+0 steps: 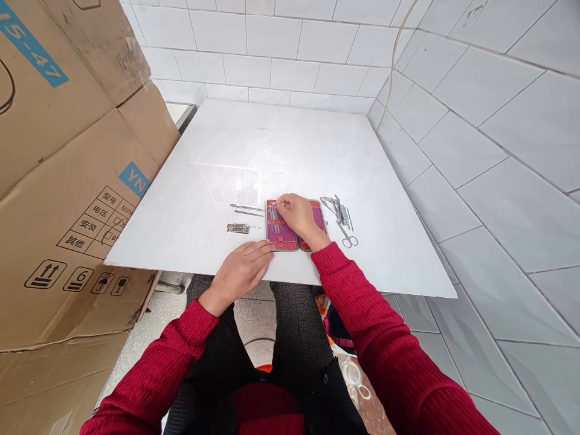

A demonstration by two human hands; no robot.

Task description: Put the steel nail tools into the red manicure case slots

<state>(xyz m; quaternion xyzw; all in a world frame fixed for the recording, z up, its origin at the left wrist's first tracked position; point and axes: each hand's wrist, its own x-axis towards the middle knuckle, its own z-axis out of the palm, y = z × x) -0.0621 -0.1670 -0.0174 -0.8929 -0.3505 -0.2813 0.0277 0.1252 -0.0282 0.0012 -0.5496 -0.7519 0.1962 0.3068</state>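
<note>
White bench (pixel 317 145) is standing against tiled walls (pixel 272 36), cardboard boxes (pixel 90 145) crowding its left. Near its front edge, manicure case (pixel 290 232) is lying open; left hand (pixel 244 266) is resting flat-fingered at its corner, right hand (pixel 296 214) is curling fingers over its tools (pixel 274 219), closure and hold too small to tell.

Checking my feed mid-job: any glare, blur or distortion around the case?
Head view: bright, with pale reflections on the white tabletop; head view: the carton looks stretched toward the left edge; head view: no strong blur on the right hand or open case, but the piled metal tools are too small to separate clearly.
</note>
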